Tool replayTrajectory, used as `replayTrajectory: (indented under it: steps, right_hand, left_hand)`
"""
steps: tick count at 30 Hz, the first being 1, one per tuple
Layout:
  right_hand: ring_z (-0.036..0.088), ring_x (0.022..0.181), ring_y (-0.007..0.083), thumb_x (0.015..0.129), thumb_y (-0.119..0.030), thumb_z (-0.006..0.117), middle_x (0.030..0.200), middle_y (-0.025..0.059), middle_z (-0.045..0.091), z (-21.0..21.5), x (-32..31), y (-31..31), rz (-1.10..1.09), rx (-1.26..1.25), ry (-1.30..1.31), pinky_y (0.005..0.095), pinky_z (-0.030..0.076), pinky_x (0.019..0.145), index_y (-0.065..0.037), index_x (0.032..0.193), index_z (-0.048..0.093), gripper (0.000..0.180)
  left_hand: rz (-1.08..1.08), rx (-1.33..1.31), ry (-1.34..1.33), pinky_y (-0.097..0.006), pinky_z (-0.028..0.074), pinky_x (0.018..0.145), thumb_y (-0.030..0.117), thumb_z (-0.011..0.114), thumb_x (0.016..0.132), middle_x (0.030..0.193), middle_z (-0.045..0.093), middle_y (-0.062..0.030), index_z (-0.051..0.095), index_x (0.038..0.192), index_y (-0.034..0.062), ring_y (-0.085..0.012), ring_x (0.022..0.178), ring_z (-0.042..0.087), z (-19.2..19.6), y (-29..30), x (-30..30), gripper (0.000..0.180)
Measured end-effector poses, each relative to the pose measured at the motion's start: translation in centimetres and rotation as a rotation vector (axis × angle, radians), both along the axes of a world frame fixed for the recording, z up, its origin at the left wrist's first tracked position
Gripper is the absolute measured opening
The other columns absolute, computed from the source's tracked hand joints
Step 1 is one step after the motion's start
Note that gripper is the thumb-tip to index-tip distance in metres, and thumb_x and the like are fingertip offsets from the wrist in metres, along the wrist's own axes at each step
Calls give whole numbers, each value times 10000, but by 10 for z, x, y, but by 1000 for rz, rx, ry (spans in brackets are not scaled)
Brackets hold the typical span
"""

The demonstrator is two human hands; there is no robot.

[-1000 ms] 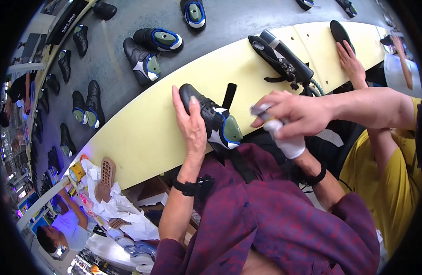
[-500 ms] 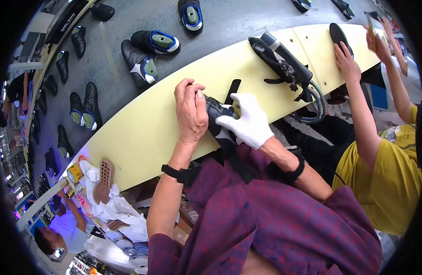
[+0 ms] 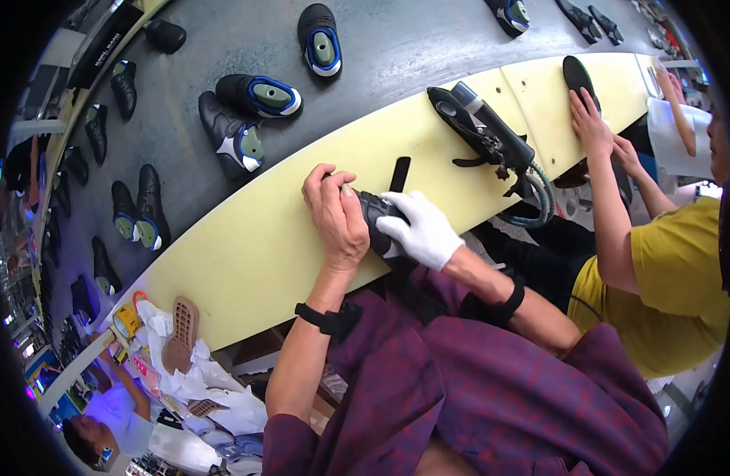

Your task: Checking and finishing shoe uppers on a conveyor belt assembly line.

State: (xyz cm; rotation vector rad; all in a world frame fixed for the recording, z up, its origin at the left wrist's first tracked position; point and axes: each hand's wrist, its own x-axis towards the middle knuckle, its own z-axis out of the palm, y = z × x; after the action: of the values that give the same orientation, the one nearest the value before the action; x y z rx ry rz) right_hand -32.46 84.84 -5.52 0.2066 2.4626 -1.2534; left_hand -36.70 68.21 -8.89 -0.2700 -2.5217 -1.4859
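A black shoe (image 3: pixel 373 211) lies between my hands at the near edge of the pale yellow bench (image 3: pixel 254 274). My bare left hand (image 3: pixel 337 218) is closed round its far-left end, fingers curled over the top. On its right side, my white-gloved right hand (image 3: pixel 422 230) grips the shoe with thumb and fingers. Much of the shoe is hidden under both hands. Just beyond the glove, a flat black strip (image 3: pixel 399 174) rests on the bench.
Several black shoes with green inserts (image 3: pixel 271 96) stand on the grey surface beyond the bench. To the right lies a black tool with a metal cylinder and hose (image 3: pixel 484 123). A yellow-shirted co-worker (image 3: pixel 658 266) handles a black sole (image 3: pixel 579 82). A brown sole (image 3: pixel 181 333) sits on crumpled paper at left.
The gloved right hand has closed in over the shoe, its thumb and fingers nearer together. My left hand still holds the shoe's end. The co-worker's other hand has come down toward the bench.
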Motion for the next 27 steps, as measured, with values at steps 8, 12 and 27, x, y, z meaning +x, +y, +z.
replayTrajectory:
  steps: [8, 12, 27]
  right_hand:
    - [724, 924, 379, 954, -258, 721, 974, 221, 744, 22, -36, -13, 121, 155, 406, 488, 569, 851, -29, 1114, 766, 282]
    - [720, 895, 390, 1031, -200, 582, 943, 177, 749, 25, -45, -10, -239, -134, 331, 492, 564, 813, -41, 1031, 768, 244]
    - [662, 862, 443, 1017, -228, 621, 896, 209, 691, -25, -57, -35, 73, 297, 290, 540, 535, 768, -32, 913, 637, 222]
  left_hand:
    - [343, -202, -41, -487, 403, 1089, 120, 533, 1002, 1262, 572, -191, 627, 1205, -19, -376, 1189, 558, 22, -5, 28, 263]
    - [263, -241, -47, -487, 412, 1064, 160, 522, 1007, 1260, 569, -187, 644, 1187, -18, -372, 1180, 556, 23, -12, 33, 281]
    - [270, -173, 29, -512, 410, 1050, 103, 490, 991, 1221, 532, -222, 628, 1150, -26, -404, 1152, 514, 14, 7, 20, 246]
